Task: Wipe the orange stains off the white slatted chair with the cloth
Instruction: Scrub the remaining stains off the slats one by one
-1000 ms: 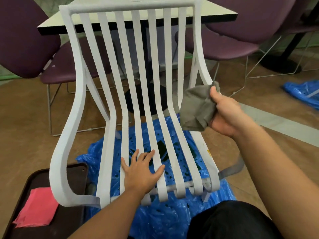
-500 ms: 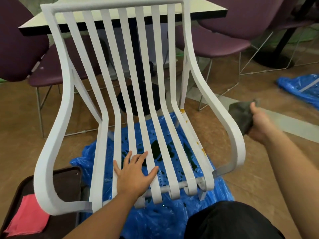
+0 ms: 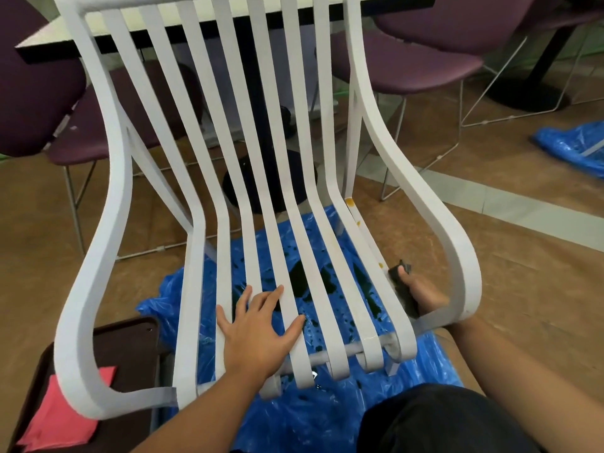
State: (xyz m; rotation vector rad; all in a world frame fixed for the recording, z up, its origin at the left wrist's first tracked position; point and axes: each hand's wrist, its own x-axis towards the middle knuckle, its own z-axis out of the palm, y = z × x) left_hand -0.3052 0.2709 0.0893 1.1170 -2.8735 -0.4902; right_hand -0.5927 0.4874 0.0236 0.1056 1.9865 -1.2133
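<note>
The white slatted chair (image 3: 209, 165) fills the view, facing me. Orange stains (image 3: 350, 202) mark the rightmost seat slat, with smaller spots further down it. My left hand (image 3: 258, 328) rests flat with spread fingers on the middle seat slats. My right hand (image 3: 421, 292) reaches in between the right armrest and the seat and grips the grey cloth (image 3: 403, 289), which lies against the outer side of the rightmost slat. The armrest hides most of that hand and cloth.
A blue plastic sheet (image 3: 294, 416) with dark wet patches lies under the chair. A dark tray (image 3: 130, 351) holding a pink cloth (image 3: 62, 416) sits at lower left. Purple chairs (image 3: 421, 57) and a white table (image 3: 58, 31) stand behind. Another blue sheet (image 3: 575, 145) lies at right.
My right hand with the cloth left the seat back, swung out right around the armrest, and now sits low against the rightmost slat. The left hand has stayed on the seat.
</note>
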